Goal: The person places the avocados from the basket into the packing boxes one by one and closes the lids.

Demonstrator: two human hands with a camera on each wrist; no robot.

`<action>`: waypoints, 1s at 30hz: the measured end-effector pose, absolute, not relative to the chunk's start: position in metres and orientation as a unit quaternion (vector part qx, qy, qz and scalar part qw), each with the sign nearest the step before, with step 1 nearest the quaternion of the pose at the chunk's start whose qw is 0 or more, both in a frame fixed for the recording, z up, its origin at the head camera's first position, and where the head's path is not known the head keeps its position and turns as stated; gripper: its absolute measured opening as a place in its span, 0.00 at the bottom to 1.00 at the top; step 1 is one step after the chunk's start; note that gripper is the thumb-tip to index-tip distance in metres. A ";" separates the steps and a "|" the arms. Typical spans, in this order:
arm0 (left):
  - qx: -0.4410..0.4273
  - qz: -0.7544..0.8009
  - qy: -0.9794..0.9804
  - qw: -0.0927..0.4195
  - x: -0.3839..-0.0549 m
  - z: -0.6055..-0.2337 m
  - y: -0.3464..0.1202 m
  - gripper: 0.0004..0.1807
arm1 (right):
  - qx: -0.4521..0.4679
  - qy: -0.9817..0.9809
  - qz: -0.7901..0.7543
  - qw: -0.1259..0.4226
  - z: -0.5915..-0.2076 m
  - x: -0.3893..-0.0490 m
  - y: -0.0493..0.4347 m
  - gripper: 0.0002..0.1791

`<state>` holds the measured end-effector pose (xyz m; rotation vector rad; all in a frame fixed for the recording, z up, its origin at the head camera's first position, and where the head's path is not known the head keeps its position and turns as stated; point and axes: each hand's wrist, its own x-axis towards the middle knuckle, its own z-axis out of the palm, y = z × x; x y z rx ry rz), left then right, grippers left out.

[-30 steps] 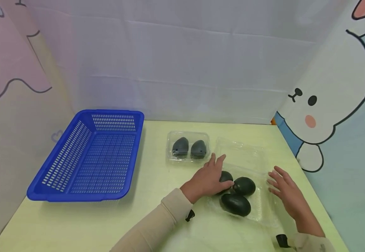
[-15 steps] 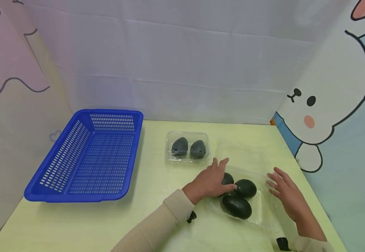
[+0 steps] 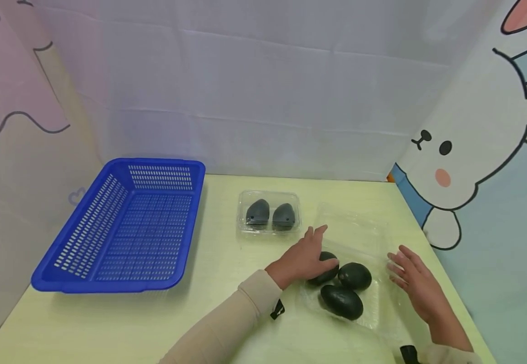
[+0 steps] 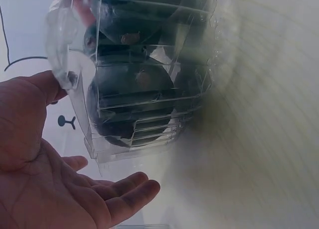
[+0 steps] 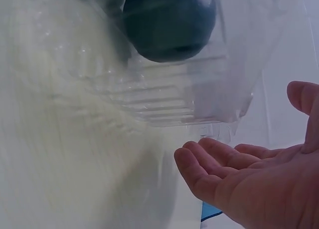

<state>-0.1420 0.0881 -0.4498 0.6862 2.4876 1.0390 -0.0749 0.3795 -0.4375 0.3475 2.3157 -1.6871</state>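
Note:
Several dark green oval fruits, avocado-like, sit in a clear plastic clamshell box point(image 3: 374, 309) whose lid point(image 3: 354, 222) lies folded back. Three show in the head view: a left fruit point(image 3: 328, 270), a right fruit point(image 3: 355, 276) and a near fruit point(image 3: 341, 302). My left hand point(image 3: 297, 262) is at the box's left side, fingers extended. In the left wrist view its thumb point(image 4: 47, 87) touches the clear rim, while the other fingers point(image 4: 132, 196) stay apart from the wall. My right hand point(image 3: 420, 290) hovers off the box's right side, fingers extended and holding nothing.
A blue perforated basket point(image 3: 183, 237) stands at the left of the pale yellow table point(image 3: 227, 273). Behind the left hand, a second clear box point(image 3: 270, 194) holds two dark grey pieces point(image 3: 257, 212). Printed cloth point(image 3: 268, 101) hangs behind the table and along both sides.
The clamshell box with the fruits has shifted slightly nearer and to the right. My left hand's thumb now covers less of the left fruit. The right hand has barely moved.

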 end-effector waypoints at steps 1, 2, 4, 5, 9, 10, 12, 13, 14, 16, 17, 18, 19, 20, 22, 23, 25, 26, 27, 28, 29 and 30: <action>0.245 0.366 0.880 0.178 -0.142 -0.450 0.089 0.46 | 0.116 0.796 -0.581 0.125 -0.437 -0.075 0.380 0.46; 0.248 0.364 0.880 0.177 -0.142 -0.450 0.089 0.46 | 0.114 0.796 -0.582 0.122 -0.437 -0.075 0.380 0.46; 0.252 0.363 0.880 0.174 -0.142 -0.450 0.091 0.46 | 0.111 0.795 -0.585 0.116 -0.435 -0.074 0.380 0.46; 0.254 0.361 0.881 0.173 -0.142 -0.450 0.092 0.47 | 0.112 0.794 -0.586 0.113 -0.435 -0.073 0.380 0.46; 0.255 0.354 0.884 0.167 -0.142 -0.449 0.096 0.48 | 0.125 0.790 -0.592 0.100 -0.433 -0.072 0.380 0.48; 0.253 0.352 0.886 0.163 -0.141 -0.449 0.097 0.48 | 0.133 0.789 -0.592 0.098 -0.432 -0.072 0.380 0.48; 0.251 0.351 0.890 0.150 -0.141 -0.449 0.099 0.50 | 0.138 0.786 -0.596 0.087 -0.432 -0.072 0.380 0.49; 0.250 0.351 0.891 0.144 -0.140 -0.449 0.100 0.51 | 0.136 0.785 -0.599 0.080 -0.432 -0.071 0.381 0.49; 0.250 0.351 0.892 0.137 -0.140 -0.449 0.100 0.52 | 0.133 0.784 -0.602 0.074 -0.431 -0.071 0.382 0.49; 0.250 0.355 0.892 0.126 -0.140 -0.447 0.100 0.54 | 0.117 0.781 -0.611 0.062 -0.432 -0.069 0.386 0.48; 0.252 0.357 0.891 0.120 -0.140 -0.446 0.100 0.54 | 0.100 0.780 -0.616 0.055 -0.432 -0.068 0.388 0.46; 0.254 0.360 0.890 0.116 -0.141 -0.444 0.100 0.55 | 0.085 0.776 -0.622 0.049 -0.432 -0.068 0.390 0.45; 0.257 0.361 0.889 0.111 -0.141 -0.443 0.099 0.55 | 0.073 0.773 -0.628 0.046 -0.432 -0.068 0.392 0.44; 0.259 0.363 0.889 0.106 -0.142 -0.441 0.099 0.56 | 0.063 0.770 -0.633 0.046 -0.432 -0.068 0.393 0.43; 0.262 0.374 0.884 0.097 -0.143 -0.437 0.097 0.57 | 0.046 0.761 -0.646 0.047 -0.431 -0.068 0.394 0.41; 0.264 0.380 0.882 0.093 -0.144 -0.436 0.096 0.57 | 0.040 0.757 -0.650 0.049 -0.430 -0.068 0.395 0.40; 0.264 0.395 0.875 0.088 -0.145 -0.432 0.094 0.58 | 0.030 0.747 -0.663 0.052 -0.429 -0.068 0.395 0.39; 0.264 0.403 0.872 0.085 -0.145 -0.431 0.093 0.58 | 0.026 0.744 -0.666 0.051 -0.429 -0.067 0.394 0.39; 0.265 0.412 0.868 0.082 -0.146 -0.430 0.092 0.58 | 0.018 0.740 -0.671 0.050 -0.428 -0.066 0.394 0.38; 0.265 0.418 0.866 0.079 -0.146 -0.428 0.090 0.58 | 0.012 0.737 -0.674 0.047 -0.428 -0.065 0.394 0.37; 0.265 0.424 0.863 0.075 -0.146 -0.427 0.089 0.58 | 0.006 0.732 -0.680 0.044 -0.427 -0.064 0.394 0.37; 0.266 0.430 0.860 0.072 -0.147 -0.426 0.088 0.58 | -0.001 0.728 -0.684 0.039 -0.427 -0.063 0.394 0.36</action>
